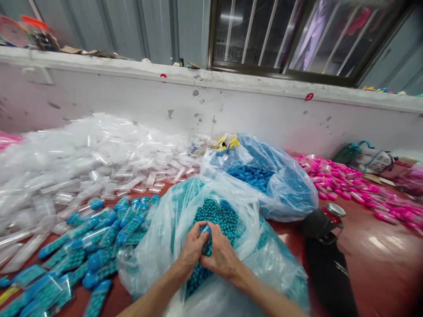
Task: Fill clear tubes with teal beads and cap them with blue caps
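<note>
My left hand (191, 247) and my right hand (222, 254) meet above an open clear plastic bag (158, 246) of teal beads (228, 222). Between them they grip a small tube with a blue cap (207, 230), the cap end pointing up and away. Fingers cover most of the tube, so its contents show only in part. To the left lies a pile of filled tubes (95, 235) with teal beads and blue caps. Behind the bead bag stands a second bag (291, 189) holding loose blue caps (253, 177).
A large heap of empty clear tubes (99, 154) covers the back left of the red table (380, 268). Pink-capped pieces (343, 182) spread at the right. A dark-sleeved jar with a silver lid (335, 210) stands near a black strip (330, 277). A white wall (139, 97) closes the back.
</note>
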Demonstrator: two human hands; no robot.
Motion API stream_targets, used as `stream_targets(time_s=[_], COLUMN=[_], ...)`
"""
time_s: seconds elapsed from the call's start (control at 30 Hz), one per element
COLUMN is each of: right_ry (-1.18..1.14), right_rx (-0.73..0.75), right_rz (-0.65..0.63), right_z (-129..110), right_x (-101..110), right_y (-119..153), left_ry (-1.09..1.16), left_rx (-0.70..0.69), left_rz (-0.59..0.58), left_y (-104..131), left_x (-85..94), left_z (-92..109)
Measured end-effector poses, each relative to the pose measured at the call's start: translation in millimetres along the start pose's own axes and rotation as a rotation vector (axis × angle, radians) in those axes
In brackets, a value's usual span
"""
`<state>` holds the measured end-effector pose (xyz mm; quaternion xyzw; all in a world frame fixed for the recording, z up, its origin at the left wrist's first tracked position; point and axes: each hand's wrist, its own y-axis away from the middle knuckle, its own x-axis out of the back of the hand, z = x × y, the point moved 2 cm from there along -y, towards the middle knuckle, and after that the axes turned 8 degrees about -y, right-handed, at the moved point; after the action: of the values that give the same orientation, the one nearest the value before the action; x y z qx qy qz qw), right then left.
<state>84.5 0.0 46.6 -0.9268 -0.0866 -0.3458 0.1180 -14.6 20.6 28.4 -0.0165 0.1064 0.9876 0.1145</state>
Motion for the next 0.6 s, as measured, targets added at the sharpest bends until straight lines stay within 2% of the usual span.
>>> stream_targets(time_s=[0.2,0.37,0.47,0.6], right_ry=[-0.093,-0.258,-0.193,-0.089], right_rx=[0.003,-0.065,-0.012,0.020], right_rz=[0.047,0.002,-0.009,0.047], right_z=[-3,-2,-3,-7], right_x=[0,10,11,6], right_y=[0,-3,-3,-1], left_ry=[-0.089,0.079,0.097,0.022], left_rx=[-0.087,-0.104,-0.092,-0.078], left_rz=[0.073,-0.084,-0.063,0.002], left_y=[-2,3,4,1], left_x=[1.9,0.6,0.9,0.5], left_z=[1,12,11,2])
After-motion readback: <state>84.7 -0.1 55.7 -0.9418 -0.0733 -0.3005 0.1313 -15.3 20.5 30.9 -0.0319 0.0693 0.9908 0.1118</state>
